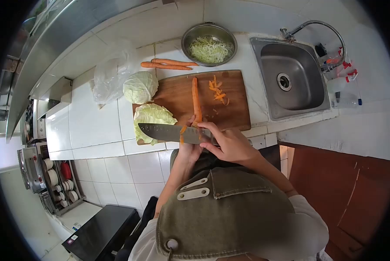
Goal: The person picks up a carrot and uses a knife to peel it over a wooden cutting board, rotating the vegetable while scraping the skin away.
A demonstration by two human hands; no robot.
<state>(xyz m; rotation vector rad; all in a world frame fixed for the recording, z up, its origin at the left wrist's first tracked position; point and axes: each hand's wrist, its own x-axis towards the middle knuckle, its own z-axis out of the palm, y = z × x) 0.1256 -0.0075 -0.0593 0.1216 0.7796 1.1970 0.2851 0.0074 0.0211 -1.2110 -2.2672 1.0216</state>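
My right hand [234,144] is closed around a wide-bladed kitchen knife [162,132], its handle mostly hidden by my fingers. The blade points left, with strips of orange peel stuck to it. Partly behind the blade, my left hand [189,152] grips the near end of a carrot [196,98]. The carrot stretches away from me over the wooden cutting board [227,115]. Carrot peelings [219,92] lie on the board to its right. A cut piece of cabbage [149,117] sits at the board's left edge, close to the knife tip.
A rounder cabbage piece [141,87] and a clear plastic bag [110,78] are on the left. Whole carrots [168,65] lie behind the board. Beyond them stands a metal bowl [187,50] of shredded cabbage. At right is a steel sink [264,69] with a faucet [321,24].
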